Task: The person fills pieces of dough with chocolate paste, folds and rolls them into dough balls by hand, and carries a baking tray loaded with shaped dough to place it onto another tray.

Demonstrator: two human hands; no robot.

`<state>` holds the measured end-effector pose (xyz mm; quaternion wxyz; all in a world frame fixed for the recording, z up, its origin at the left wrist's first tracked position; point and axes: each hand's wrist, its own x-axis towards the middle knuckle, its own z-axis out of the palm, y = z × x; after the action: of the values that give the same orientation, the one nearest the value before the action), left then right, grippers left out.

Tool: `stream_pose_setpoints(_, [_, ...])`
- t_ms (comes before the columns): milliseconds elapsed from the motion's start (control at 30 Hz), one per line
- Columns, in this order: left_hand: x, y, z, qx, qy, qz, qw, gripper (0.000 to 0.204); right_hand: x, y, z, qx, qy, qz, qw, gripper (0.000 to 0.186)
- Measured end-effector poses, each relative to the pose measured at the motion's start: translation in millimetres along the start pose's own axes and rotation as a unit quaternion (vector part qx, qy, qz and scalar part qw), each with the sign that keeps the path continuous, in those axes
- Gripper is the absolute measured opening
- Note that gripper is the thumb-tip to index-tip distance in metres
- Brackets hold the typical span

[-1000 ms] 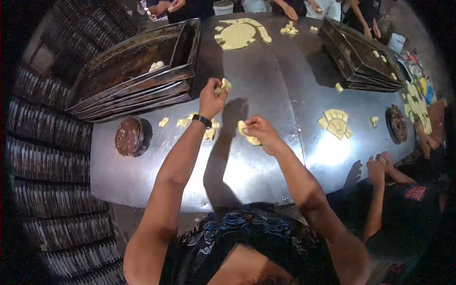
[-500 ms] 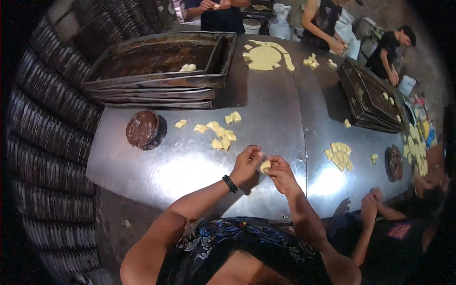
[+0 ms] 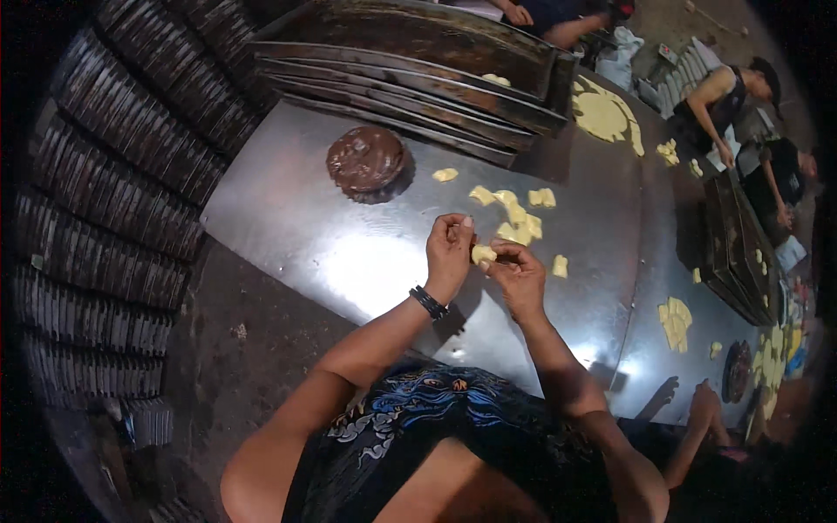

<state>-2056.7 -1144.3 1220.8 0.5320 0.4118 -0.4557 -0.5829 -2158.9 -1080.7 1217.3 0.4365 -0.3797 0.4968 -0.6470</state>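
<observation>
In the head view, both forearms rise from the lower edge to the frame's center. The left hand [image 3: 449, 248] and the right hand [image 3: 516, 275] meet there, fingers of both pinched together on 1 small dough piece [image 3: 482, 254] held between them just above the table. A black wristband [image 3: 429, 302] circles the left wrist.

The metal table [image 3: 331, 244] is shiny, and dark stacked trays [image 3: 410, 78] sit at its upper edge. 1 round brown mold [image 3: 364, 159] lies at upper center, with about 7 loose dough bits [image 3: 514, 213] to its right.
</observation>
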Motion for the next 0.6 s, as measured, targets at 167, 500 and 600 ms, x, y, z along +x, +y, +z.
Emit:
stream_pose_setpoints(167, [29,6,-91,-0.027,0.06,0.051,0.996,0.017,8,22,98,-0.045,-0.045,0.017,0.998,0.025])
stream_pose_setpoints(500, [69,32,-238,0.179,-0.095,0.002,0.979,0.036,38,26,218,0.115,-0.255,0.416,0.865,0.061])
stream_pose_setpoints(600, [77,16,-248,0.115,-0.074,-0.026,0.99,0.042,73,39,220,0.046,-0.312,0.408,0.857,0.05])
